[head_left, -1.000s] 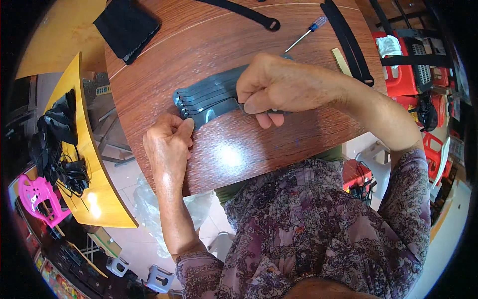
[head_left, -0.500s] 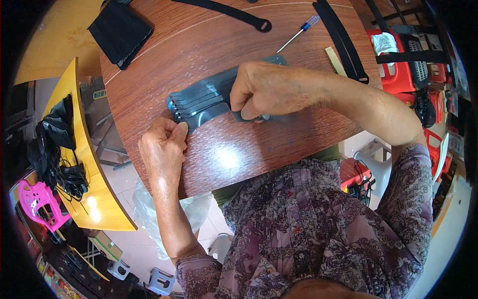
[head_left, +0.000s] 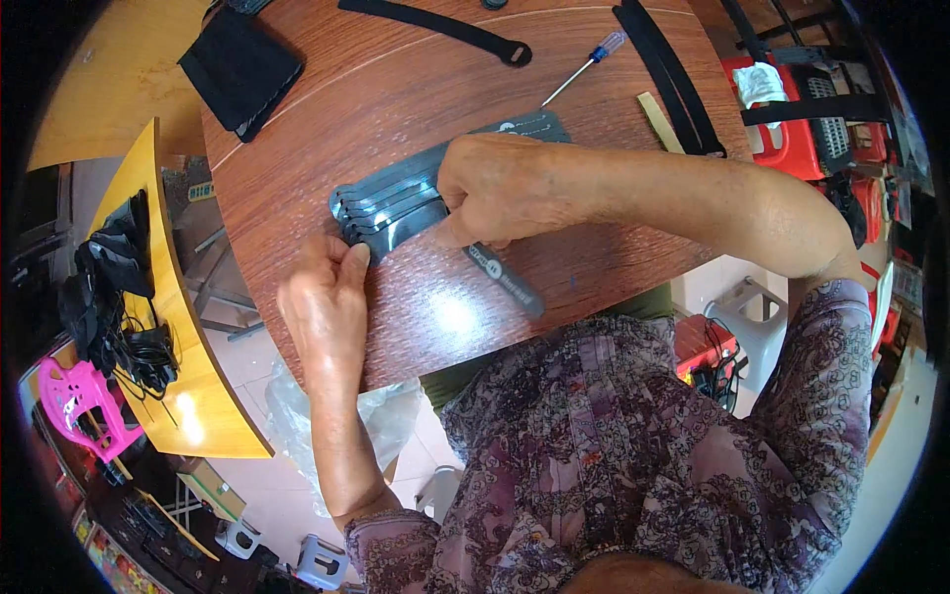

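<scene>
A fan of dark, glossy flat strips, with small holes at their left ends, lies on the wooden table. My left hand pinches the near left end of the fan between thumb and fingers. Over its middle, my right hand is closed with its fingers curled down, hiding part of the strips. From under that hand one dark strip end with pale print slants toward the table's near edge. Beyond the right wrist the printed far right ends of other strips show.
A screwdriver with a clear and blue handle lies beyond the fan. Black straps rest at the right, another strap at the back. A black fabric stack sits far left. A yellow board stands beside the table.
My right hand has shifted a little left along the fan. One strip's printed end now angles out below it toward me. My left hand keeps its place.
</scene>
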`<state>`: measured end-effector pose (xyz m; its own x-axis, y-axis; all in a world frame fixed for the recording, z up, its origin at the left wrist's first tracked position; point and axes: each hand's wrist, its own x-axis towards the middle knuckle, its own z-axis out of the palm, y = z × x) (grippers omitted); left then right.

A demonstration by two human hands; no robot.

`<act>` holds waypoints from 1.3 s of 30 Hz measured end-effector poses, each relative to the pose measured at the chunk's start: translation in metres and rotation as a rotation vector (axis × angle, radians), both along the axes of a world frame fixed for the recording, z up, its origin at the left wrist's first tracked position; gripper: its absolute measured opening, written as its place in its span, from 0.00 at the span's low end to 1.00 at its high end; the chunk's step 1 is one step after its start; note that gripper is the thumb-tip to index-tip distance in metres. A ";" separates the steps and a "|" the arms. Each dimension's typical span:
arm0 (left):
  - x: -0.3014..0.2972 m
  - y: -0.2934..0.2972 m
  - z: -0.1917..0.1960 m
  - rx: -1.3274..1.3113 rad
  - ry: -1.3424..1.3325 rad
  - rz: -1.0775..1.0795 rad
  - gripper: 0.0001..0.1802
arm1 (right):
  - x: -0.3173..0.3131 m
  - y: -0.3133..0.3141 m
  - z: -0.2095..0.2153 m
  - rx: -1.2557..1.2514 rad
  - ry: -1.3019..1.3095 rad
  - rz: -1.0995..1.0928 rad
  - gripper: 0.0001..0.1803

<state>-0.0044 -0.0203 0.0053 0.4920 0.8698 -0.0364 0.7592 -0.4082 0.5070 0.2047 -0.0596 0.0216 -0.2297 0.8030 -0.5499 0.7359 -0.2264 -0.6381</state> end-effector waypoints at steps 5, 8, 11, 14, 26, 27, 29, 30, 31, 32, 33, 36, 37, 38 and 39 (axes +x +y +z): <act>-0.001 -0.016 -0.006 0.416 0.041 -0.080 0.07 | 0.001 0.002 -0.003 -0.203 0.253 -0.239 0.24; 0.008 -0.029 -0.002 0.500 0.001 -0.119 0.14 | 0.003 0.003 0.001 -0.262 0.241 -0.282 0.31; 0.027 -0.040 -0.007 0.479 -0.178 -0.264 0.29 | 0.009 0.002 -0.007 -0.245 0.319 -0.251 0.39; 0.039 -0.041 -0.006 0.394 -0.139 -0.180 0.28 | 0.009 0.002 -0.008 -0.190 0.340 -0.231 0.42; -0.011 0.006 0.005 -0.362 -0.990 0.531 0.10 | 0.005 0.006 -0.011 -0.256 0.362 -0.337 0.34; -0.018 0.011 0.007 -0.370 -1.021 0.639 0.09 | 0.005 0.006 -0.011 -0.264 0.345 -0.343 0.33; -0.048 0.025 0.010 -0.340 -1.075 0.702 0.06 | 0.004 0.006 -0.008 -0.265 0.336 -0.344 0.33; -0.062 0.030 0.007 -0.311 -1.099 0.654 0.05 | 0.004 0.006 -0.007 -0.265 0.326 -0.342 0.32; -0.071 0.032 0.004 -0.283 -1.112 0.668 0.06 | 0.004 0.005 -0.007 -0.264 0.316 -0.340 0.32; -0.073 0.035 0.006 -0.280 -1.110 0.663 0.06 | 0.005 0.004 -0.008 -0.261 0.319 -0.342 0.32; -0.075 0.038 0.007 -0.352 -1.199 0.700 0.06 | 0.006 0.004 -0.008 -0.249 0.324 -0.336 0.32; -0.111 0.059 0.004 -0.456 -1.363 0.618 0.08 | 0.006 0.005 -0.009 -0.249 0.331 -0.333 0.31; -0.111 0.057 0.003 -0.423 -1.348 0.633 0.08 | 0.005 0.005 -0.010 -0.264 0.327 -0.342 0.31; -0.109 0.054 0.004 -0.383 -1.334 0.650 0.08 | 0.005 0.006 -0.010 -0.261 0.330 -0.339 0.31; -0.110 0.055 0.006 -0.378 -1.333 0.650 0.08 | 0.004 0.006 -0.010 -0.251 0.324 -0.332 0.31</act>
<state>-0.1147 0.0342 0.0109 -0.1055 0.9826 -0.1528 -0.3280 0.1107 0.9382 0.2088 -0.0538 0.0121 -0.1751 0.7143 -0.6776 0.3727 -0.5889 -0.7171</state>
